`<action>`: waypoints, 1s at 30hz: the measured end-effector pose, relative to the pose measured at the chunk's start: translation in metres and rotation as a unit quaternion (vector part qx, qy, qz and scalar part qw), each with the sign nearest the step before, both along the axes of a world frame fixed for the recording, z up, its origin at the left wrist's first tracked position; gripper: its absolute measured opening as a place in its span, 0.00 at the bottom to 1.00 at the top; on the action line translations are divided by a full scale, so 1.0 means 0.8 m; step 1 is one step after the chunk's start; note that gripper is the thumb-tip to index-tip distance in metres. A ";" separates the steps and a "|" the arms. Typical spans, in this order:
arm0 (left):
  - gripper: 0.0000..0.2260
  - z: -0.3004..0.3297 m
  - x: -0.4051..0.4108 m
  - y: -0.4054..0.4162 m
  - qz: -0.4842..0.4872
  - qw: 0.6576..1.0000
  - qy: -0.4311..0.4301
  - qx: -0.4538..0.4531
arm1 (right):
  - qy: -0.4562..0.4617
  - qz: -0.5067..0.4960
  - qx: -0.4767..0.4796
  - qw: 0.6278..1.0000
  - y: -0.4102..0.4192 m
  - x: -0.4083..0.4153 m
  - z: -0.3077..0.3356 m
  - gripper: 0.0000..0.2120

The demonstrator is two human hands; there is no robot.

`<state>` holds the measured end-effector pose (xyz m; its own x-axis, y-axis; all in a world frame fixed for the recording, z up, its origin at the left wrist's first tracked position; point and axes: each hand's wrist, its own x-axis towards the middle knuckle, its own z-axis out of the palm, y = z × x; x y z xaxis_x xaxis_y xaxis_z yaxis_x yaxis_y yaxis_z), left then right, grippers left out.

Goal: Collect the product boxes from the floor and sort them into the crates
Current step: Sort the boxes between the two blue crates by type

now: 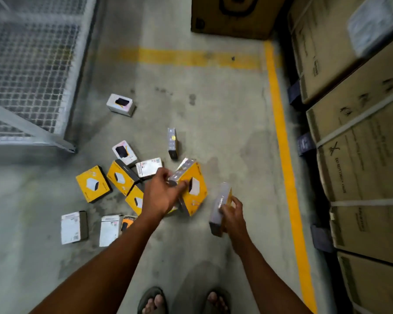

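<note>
The left hand [162,196] grips a yellow product box [194,189], the right hand [233,214] clasps a second box [220,207] (blurred), both right of the scattered boxes [93,183] on the concrete floor [225,123].

— What is being counted on the floor [225,123]?
— Ten small product boxes [93,184] are being seen lying there; two more are being held, one per hand. Two sandalled feet [153,301] are showing.
</note>
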<state>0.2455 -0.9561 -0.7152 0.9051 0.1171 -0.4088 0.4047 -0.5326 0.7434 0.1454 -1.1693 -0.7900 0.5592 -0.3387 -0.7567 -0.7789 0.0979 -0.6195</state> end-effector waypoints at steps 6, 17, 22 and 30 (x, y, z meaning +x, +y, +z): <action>0.04 0.210 -0.033 0.019 0.220 0.915 0.104 -0.321 | -0.067 -0.105 0.208 0.970 0.020 0.008 0.223 0.36; 0.23 0.627 -0.087 0.075 0.274 0.767 0.064 -0.576 | -0.151 -0.134 0.420 0.885 0.078 0.025 0.651 0.26; 0.21 0.783 -0.107 0.115 0.247 0.766 0.027 -0.593 | -0.180 -0.111 0.432 0.877 0.121 0.024 0.801 0.31; 0.23 0.892 -0.150 0.209 0.301 0.712 -0.128 -0.621 | -0.228 -0.014 0.485 0.844 0.208 0.020 0.958 0.35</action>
<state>0.1255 -0.7886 -0.0015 0.9071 0.2075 -0.3662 0.0481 0.8132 0.5799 0.1617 -1.0025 -0.0235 0.8689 0.2996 -0.3941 -0.4710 0.7454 -0.4718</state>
